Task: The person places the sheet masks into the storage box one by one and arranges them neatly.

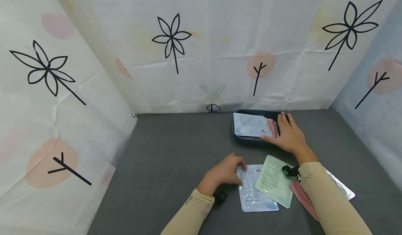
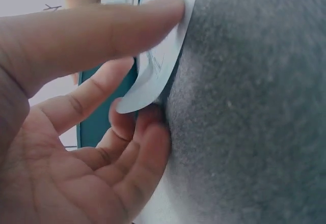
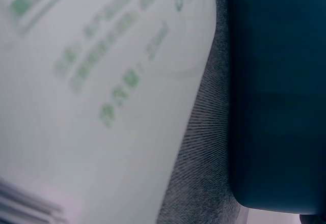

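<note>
1. Lying nearest, one pink packet [image 1: 303,195] slants from near right to far left along its long axis, partly hidden by the right sleeve [image 1: 326,196]; one silver packet [image 1: 343,186] is mostly covered by that sleeve.
2. One blue-white packet [image 1: 252,189] lies on the grey table [image 1: 176,158], long axis running near to far. The left hand [image 1: 224,172] grasps its left edge, thumb above, other fingers curled below.
3. One green packet [image 1: 274,182] overlaps its right side, far end leaning right; its print is blurred and cut off in the right wrist view.
4. Farther off sits one dark tray [image 1: 251,142], long axis left to right. Inside, one pale packet [image 1: 251,125] lies lengthwise on top, beside pink edges [image 1: 272,127] too bunched to count. The right hand [image 1: 290,135], unclenched, spreads straight fingers across the tray's right end, partly hiding it.
5. Behind hangs patterned cloth [image 1: 188,88].
</note>
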{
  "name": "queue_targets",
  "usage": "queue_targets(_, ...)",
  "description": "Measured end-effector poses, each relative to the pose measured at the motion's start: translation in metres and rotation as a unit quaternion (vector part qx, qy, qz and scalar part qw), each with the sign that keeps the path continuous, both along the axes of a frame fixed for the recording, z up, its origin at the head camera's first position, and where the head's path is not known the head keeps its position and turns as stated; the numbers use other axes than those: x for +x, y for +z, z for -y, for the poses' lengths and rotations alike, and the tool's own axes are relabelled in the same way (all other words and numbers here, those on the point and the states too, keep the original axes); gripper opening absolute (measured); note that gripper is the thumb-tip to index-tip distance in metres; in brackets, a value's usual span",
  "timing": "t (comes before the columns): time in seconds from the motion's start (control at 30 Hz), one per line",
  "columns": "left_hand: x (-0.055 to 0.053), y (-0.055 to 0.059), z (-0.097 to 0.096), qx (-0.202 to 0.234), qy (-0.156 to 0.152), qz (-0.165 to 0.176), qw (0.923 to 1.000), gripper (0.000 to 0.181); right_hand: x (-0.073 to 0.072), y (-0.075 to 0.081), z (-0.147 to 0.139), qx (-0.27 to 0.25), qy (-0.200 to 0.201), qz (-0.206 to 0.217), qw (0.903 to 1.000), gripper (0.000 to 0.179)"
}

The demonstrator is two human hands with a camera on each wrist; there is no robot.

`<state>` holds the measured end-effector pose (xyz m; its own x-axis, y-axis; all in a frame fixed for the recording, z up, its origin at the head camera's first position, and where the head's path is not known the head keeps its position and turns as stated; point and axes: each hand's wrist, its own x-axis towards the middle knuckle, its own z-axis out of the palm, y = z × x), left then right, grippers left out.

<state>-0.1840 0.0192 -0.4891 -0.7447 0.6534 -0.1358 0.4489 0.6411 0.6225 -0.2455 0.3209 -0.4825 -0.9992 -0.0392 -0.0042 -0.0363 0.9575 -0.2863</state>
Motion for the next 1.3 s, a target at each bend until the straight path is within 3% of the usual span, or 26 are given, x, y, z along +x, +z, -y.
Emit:
queue_targets(0.27,-0.001,0.000,-0.001,0.040,-0.021,0.042,0.9981,0.038,0.000,0.000,0.000,0.001,0.000,0.004,1.0000,0.138)
queue_targets(0.6,-0.003,-0.003,-0.004,0.058,-0.035,0.106,0.9921,0.031,0.000,0.000,-0.001,-0.002,0.001,0.009,1.0000,0.138)
queue_targets(0.9,-0.006,0.003,0.002,0.114,-0.014,0.129,0.9850,0.030,0.001,0.001,0.000,-0.001,0.000,0.008,1.0000,0.138)
queue_targets(1.13,-0.013,0.016,0.016,0.158,-0.001,0.129,0.9790,0.033,0.001,0.001,0.000,-0.001,-0.001,0.007,1.0000,0.138)
queue_targets(1.3,-0.019,0.027,0.033,0.199,0.027,0.129,0.9711,0.035,0.001,0.001,0.001,-0.002,-0.001,0.004,1.0000,0.138)
